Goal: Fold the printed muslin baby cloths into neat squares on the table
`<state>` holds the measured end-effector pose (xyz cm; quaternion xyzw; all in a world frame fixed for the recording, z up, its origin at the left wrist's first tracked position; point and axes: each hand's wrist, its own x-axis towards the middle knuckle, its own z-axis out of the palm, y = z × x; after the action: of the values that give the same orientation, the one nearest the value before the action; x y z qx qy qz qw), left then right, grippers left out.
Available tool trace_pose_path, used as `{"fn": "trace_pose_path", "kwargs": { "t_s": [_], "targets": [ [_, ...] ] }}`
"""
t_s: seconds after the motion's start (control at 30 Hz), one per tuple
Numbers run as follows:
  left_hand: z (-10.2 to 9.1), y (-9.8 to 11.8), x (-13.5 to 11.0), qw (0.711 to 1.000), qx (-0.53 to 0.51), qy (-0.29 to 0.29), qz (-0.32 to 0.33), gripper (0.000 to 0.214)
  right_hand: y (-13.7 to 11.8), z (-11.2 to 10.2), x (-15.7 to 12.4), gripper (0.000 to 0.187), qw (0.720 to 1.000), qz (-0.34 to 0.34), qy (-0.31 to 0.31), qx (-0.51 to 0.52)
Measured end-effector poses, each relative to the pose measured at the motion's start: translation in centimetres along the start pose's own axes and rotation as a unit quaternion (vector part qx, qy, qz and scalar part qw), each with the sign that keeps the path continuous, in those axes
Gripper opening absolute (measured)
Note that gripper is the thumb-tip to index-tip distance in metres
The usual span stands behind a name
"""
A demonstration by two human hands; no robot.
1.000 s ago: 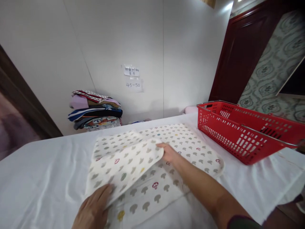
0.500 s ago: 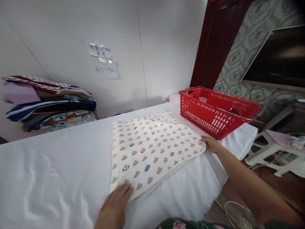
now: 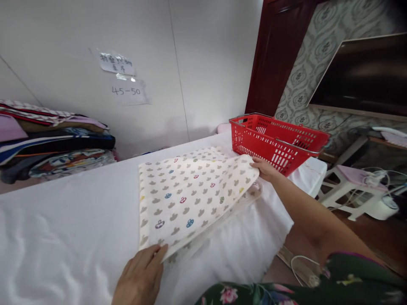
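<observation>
From the head view, your left hand [image 3: 140, 275] lies low at the near edge of the frame, palm down and fingers stretched forward, open, with the fingertips pressing on the near corner of the cloth [image 3: 190, 195]; whether your thumb is tucked under the fabric is hard to see from here. Your right arm reaches out long across the right side, and your right hand [image 3: 265, 169] is closed on the far right corner of the cloth's top layer, holding it raised a little above the layer below. The cloth is cream with small grey mushroom shapes and a few in blue, red, green and yellow. It is folded into layers and lies on the white-covered table [image 3: 63, 228], towards its right end. A red basket [image 3: 276, 142] stands just beyond your right hand. A stack of folded clothes [image 3: 54, 144] sits at the far left against the wall.
</observation>
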<state>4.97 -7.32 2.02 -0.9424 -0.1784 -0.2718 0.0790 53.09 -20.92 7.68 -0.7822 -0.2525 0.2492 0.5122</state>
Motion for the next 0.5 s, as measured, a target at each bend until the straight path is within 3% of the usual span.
{"fn": "trace_pose_path", "kwargs": {
  "t_s": [0.07,0.2,0.4,0.5],
  "targets": [
    [0.3,0.3,-0.4,1.000,-0.008,-0.006,0.019,0.030,0.9,-0.1,-0.1,0.036,0.995,0.015,0.030,-0.093],
    [1.1,0.8,-1.2,0.999,-0.024,-0.035,0.030,0.033,3.1,-0.6,-0.7,0.038,0.981,0.055,0.056,-0.176],
    [1.2,0.7,-1.7,0.997,-0.028,-0.065,0.016,0.033,3.7,-1.3,-1.8,0.055,0.965,0.107,0.027,-0.237],
    [1.1,0.6,-1.8,0.997,-0.029,-0.071,-0.002,0.035,4.0,-1.6,-2.0,0.051,0.957,0.129,0.019,-0.259]
  ]
}}
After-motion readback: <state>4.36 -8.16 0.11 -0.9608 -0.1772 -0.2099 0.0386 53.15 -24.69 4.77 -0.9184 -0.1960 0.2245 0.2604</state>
